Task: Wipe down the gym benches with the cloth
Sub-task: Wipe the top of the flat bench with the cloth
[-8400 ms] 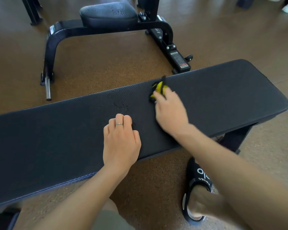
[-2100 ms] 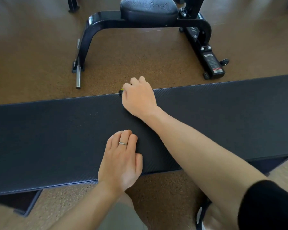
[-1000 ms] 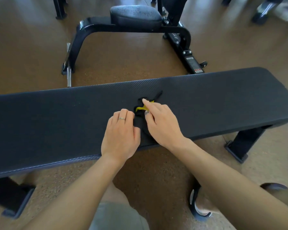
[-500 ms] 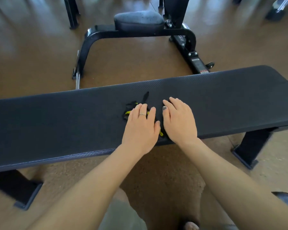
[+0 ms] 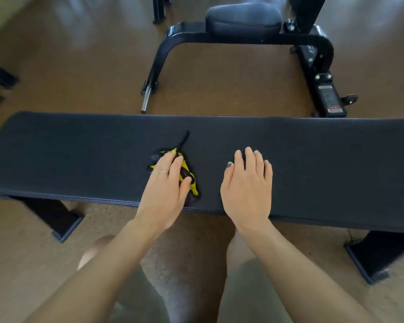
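A long flat bench with a black textured pad [image 5: 313, 145] runs across the view in front of me. On its near half, left of centre, lies a small black and yellow cloth [image 5: 189, 178] with a black strap pointing away from me. My left hand [image 5: 167, 190] lies flat on the cloth with straight fingers and covers most of it. My right hand [image 5: 247, 190] rests flat on the bare pad to the right of the cloth, fingers straight, holding nothing.
Beyond the bench stands a second black bench frame [image 5: 168, 50] with a padded seat [image 5: 243, 18] on the brown floor. The bench's black feet [image 5: 58, 217] stand at the near left and near right. My knees are below the bench's near edge.
The cloth has passed from under my right hand to under my left hand. My left hand has slid left with it, and my right hand now rests apart on bare pad.
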### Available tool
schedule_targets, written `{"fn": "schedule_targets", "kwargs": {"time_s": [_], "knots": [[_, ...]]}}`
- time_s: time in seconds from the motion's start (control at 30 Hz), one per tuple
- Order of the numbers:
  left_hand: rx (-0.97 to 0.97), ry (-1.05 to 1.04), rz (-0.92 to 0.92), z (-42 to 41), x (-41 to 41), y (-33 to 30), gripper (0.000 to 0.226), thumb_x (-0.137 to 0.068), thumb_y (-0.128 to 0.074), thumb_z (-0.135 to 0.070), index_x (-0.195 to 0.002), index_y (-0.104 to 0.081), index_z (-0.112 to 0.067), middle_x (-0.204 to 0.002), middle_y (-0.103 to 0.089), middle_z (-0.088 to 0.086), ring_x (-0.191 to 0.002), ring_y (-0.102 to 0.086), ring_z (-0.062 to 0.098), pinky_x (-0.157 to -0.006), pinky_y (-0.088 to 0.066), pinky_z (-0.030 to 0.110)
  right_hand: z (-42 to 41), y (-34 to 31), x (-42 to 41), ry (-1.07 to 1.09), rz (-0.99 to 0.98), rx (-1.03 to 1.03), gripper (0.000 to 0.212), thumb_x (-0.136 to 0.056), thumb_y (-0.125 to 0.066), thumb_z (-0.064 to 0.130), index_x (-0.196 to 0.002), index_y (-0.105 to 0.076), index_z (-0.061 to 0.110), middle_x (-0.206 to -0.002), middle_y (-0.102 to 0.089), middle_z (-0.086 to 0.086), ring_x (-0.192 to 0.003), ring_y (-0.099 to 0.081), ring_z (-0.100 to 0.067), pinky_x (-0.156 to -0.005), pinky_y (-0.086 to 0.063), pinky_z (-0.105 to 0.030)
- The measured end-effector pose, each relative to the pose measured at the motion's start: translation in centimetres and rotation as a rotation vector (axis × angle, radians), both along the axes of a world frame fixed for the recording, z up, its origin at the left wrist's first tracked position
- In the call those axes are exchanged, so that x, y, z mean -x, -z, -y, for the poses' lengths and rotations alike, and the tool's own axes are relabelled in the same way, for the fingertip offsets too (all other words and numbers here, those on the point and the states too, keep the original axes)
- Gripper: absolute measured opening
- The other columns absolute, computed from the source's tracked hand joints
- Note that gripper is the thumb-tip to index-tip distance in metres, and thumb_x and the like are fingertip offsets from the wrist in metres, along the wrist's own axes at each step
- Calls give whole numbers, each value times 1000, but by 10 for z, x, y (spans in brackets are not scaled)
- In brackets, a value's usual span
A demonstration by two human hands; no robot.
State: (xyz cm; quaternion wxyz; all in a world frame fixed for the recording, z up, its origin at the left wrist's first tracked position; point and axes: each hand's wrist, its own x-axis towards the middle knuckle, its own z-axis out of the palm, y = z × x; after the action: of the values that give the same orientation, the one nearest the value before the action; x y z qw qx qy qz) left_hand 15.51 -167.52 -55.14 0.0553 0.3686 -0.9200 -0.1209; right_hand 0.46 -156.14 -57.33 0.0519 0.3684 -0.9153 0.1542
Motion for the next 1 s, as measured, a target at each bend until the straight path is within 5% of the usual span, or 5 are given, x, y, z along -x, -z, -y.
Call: {"fn": "schedule_targets", "kwargs": {"time_s": [0.3,0.4,0.53,0.83,1.0], "knots": [[365,519,180,-32,-23,2,58,-105,-39,-34,-146,-47,6,-157,-41,22,-148,-38,31,-124,-28,43,-3,-1,2,-39,-22,-15,56,-109,-21,34,-148,-51,8,-155,-48,-16,-146,-39,-34,-121,-28,-51],[238,275,57,1,-26,2,44,-101,-59,-18,-139,-55,5,-151,-49,21,-140,-49,32,-120,-35,39,-4,1,2,-32,-29,-10,54,-109,-23,34,-148,-51,7,-155,-47,-16,-146,-38,-34,-121,-27,-51],[-53,-163,-96,19,-2,-5,43,-108,-45,-23,-145,-47,-2,-162,-37,12,-151,-32,26,-125,-24,37,-2,0,2,-14,-36,-15,53,-109,-26,34,-147,-52,9,-155,-48,-15,-146,-39,-34,-120,-28,-51],[185,346,56,-20,-34,4,55,-105,-36,-33,-147,-49,-1,-160,-41,13,-149,-38,23,-121,-36,42,32,-13,14,-59,-61,114,41,-102,-41,31,-126,-65,9,-123,-64,-14,-118,-57,-36,-102,-42,-50],[3,80,-23,43,0,1,51,-108,-39,-33,-155,-38,-13,-158,-45,6,-147,-39,22,-125,-25,36,52,0,14,-134,-107,66,36,-105,-41,31,-130,-61,12,-132,-58,-12,-124,-52,-33,-107,-40,-48]]}}
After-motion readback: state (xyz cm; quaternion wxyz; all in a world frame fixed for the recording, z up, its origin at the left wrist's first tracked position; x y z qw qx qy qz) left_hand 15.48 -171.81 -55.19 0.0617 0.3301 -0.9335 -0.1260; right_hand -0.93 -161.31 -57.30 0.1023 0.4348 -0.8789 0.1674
